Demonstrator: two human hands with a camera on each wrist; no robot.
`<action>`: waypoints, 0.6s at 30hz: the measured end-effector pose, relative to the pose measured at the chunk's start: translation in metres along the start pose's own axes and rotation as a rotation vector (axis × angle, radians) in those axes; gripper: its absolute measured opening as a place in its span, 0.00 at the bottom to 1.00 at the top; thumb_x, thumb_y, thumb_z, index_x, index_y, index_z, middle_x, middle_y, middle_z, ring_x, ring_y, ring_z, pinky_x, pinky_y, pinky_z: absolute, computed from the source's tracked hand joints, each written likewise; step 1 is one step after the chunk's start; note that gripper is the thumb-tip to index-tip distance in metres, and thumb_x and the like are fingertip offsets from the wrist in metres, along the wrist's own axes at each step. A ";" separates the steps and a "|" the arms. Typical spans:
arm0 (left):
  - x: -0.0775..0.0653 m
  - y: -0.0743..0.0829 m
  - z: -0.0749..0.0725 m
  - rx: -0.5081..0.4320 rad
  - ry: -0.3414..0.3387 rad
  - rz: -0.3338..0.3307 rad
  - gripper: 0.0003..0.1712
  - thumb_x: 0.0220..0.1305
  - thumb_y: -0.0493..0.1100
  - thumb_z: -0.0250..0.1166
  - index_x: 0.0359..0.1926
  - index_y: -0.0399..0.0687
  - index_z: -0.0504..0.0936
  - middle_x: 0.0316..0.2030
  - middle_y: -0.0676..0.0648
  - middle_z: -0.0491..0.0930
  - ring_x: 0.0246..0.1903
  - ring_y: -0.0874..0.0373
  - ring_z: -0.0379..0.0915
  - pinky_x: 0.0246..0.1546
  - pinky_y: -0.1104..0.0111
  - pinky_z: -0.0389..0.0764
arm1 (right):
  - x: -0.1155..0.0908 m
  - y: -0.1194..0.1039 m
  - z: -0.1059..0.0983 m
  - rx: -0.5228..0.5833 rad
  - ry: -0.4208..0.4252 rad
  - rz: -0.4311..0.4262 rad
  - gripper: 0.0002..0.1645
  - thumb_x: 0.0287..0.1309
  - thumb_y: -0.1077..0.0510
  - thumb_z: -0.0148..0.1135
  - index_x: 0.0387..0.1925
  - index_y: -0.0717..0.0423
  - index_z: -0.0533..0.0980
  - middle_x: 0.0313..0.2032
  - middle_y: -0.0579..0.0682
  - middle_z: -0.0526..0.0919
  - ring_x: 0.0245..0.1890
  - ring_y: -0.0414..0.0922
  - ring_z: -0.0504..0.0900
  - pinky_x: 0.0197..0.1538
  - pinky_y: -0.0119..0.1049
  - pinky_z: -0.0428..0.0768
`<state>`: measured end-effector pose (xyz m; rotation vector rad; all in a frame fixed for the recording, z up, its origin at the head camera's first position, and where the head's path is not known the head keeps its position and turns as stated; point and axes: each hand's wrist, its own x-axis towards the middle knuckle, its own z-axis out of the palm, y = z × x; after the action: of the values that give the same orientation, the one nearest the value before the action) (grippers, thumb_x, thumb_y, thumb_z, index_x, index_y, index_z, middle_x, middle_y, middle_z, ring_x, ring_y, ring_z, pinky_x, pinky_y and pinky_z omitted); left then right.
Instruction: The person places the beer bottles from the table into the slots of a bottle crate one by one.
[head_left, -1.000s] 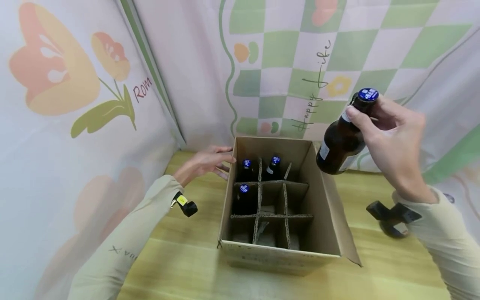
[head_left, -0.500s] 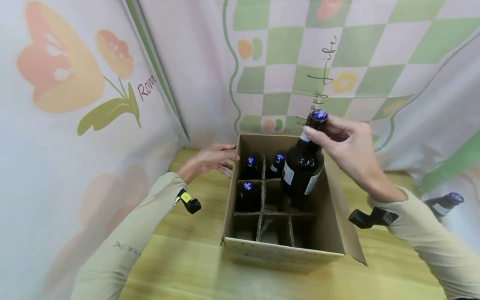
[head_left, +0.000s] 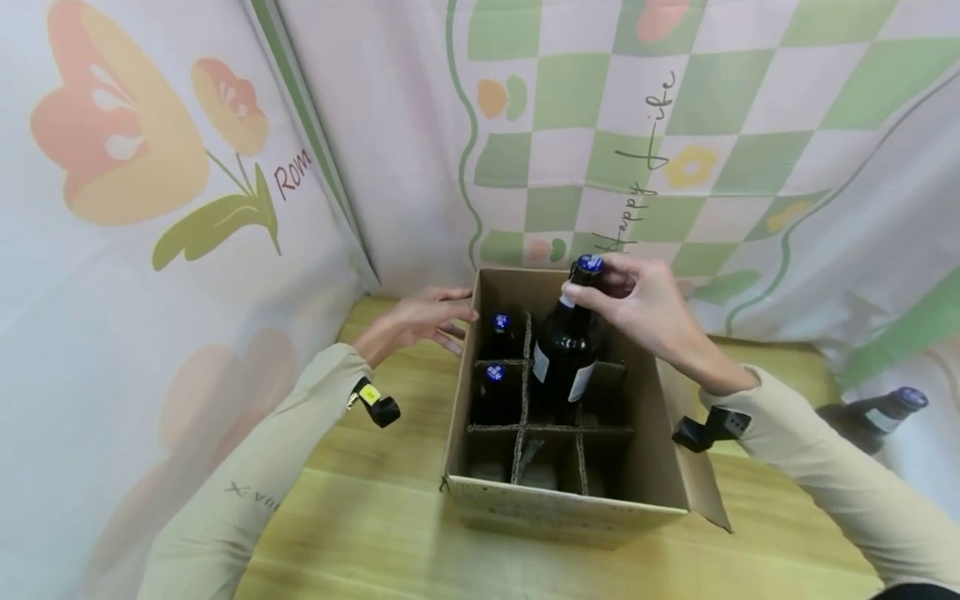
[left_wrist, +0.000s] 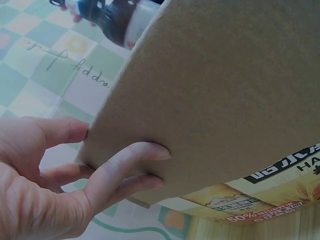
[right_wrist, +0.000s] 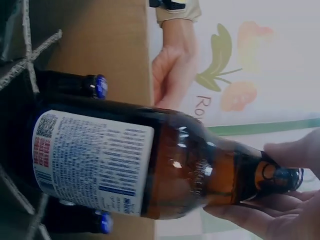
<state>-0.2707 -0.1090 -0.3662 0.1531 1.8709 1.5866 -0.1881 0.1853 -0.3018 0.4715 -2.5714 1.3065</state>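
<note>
Head view: the amber beer bottle [head_left: 566,333] has moved fast. A second ago the right hand [head_left: 652,304] had it up in the air, off to the right of the cardboard box [head_left: 570,512]; now it's further left and lower, upright-ish, with its bottom end down among the dividers [head_left: 551,429] at the centre compartment. I'd call that carrying turned into lowering, so the middle spot is getting taken. It also blocks the back-middle bottle that showed earlier. The back-left bottle [head_left: 501,325] and middle-left bottle [head_left: 494,377] haven't budged. There's a spare bottle [head_left: 862,421] by the right sleeve too. Left hand [head_left: 412,321] is at the same spot on the box's left side.

Left wrist view: its fingers are spread a bit and touching plain brown cardboard near the corner, not wrapped round anything. Can't tell if that's a flap or the wall. The held bottle pokes up past the edge.

Right wrist view: thumb and fingers pinch the neck just under the cap, pretty narrow grip. The back label [right_wrist: 92,162] faces the camera. The base is lost in shadow, so no clue whether it touches bottom.
</note>
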 end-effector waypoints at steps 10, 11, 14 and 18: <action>0.000 0.001 0.000 0.013 0.009 -0.002 0.43 0.76 0.35 0.59 0.83 0.43 0.49 0.77 0.31 0.61 0.67 0.32 0.71 0.47 0.59 0.92 | 0.002 0.001 0.002 -0.088 -0.145 0.040 0.19 0.60 0.50 0.78 0.47 0.57 0.87 0.33 0.53 0.92 0.23 0.39 0.79 0.20 0.27 0.70; -0.001 0.001 0.000 0.014 0.011 -0.003 0.42 0.76 0.35 0.60 0.83 0.43 0.49 0.77 0.32 0.62 0.67 0.32 0.71 0.47 0.59 0.93 | 0.004 0.000 0.003 -0.100 -0.161 0.040 0.20 0.60 0.49 0.78 0.48 0.57 0.87 0.33 0.53 0.92 0.23 0.39 0.79 0.18 0.28 0.68; -0.001 0.002 0.000 0.010 0.007 0.003 0.42 0.76 0.35 0.59 0.83 0.42 0.49 0.77 0.32 0.61 0.68 0.31 0.70 0.46 0.59 0.93 | 0.008 -0.003 0.009 -0.152 -0.201 0.039 0.21 0.60 0.46 0.77 0.48 0.54 0.87 0.34 0.49 0.93 0.23 0.39 0.79 0.18 0.30 0.68; -0.001 0.001 0.000 0.003 0.000 0.009 0.42 0.76 0.35 0.60 0.83 0.42 0.50 0.77 0.32 0.61 0.69 0.31 0.69 0.46 0.59 0.93 | 0.014 -0.004 0.019 -0.212 -0.243 -0.028 0.17 0.59 0.48 0.78 0.42 0.54 0.86 0.22 0.43 0.85 0.19 0.37 0.71 0.23 0.30 0.68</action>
<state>-0.2701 -0.1088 -0.3649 0.1626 1.8754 1.5896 -0.2003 0.1652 -0.3050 0.6583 -2.8476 1.0060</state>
